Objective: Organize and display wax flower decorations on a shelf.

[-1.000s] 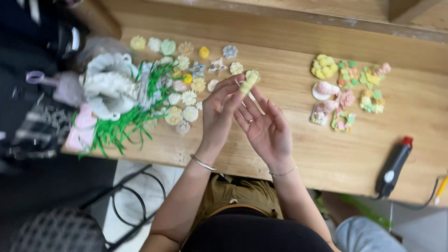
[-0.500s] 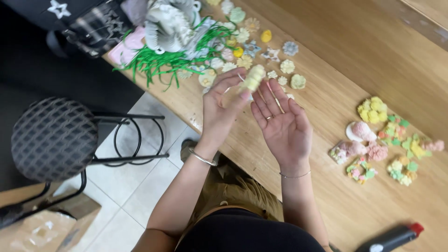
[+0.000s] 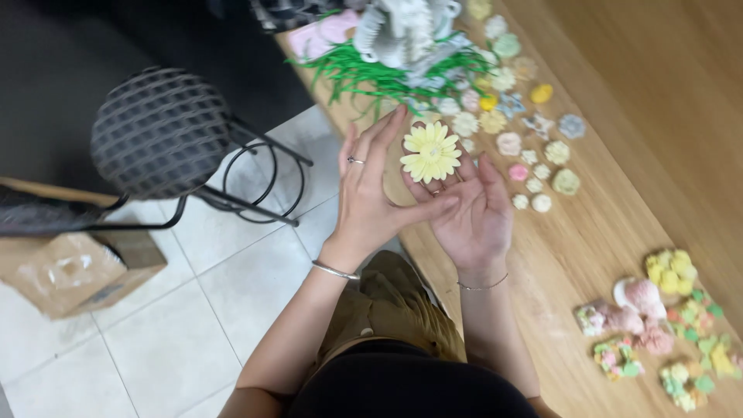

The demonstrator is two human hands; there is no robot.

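At the near edge of the wooden table (image 3: 619, 232), the pale yellow daisy flower (image 3: 430, 152) rests on the open right hand's (image 3: 472, 217) fingertips, with the left hand (image 3: 370, 193) cupped open just beside it.

Single head-worn view, looking steeply down from close above the long light wooden tabletop (image 3: 619, 232), tilted so its near edge runs diagonally; grey tiled floor (image 3: 193, 310) left of that tabletop.
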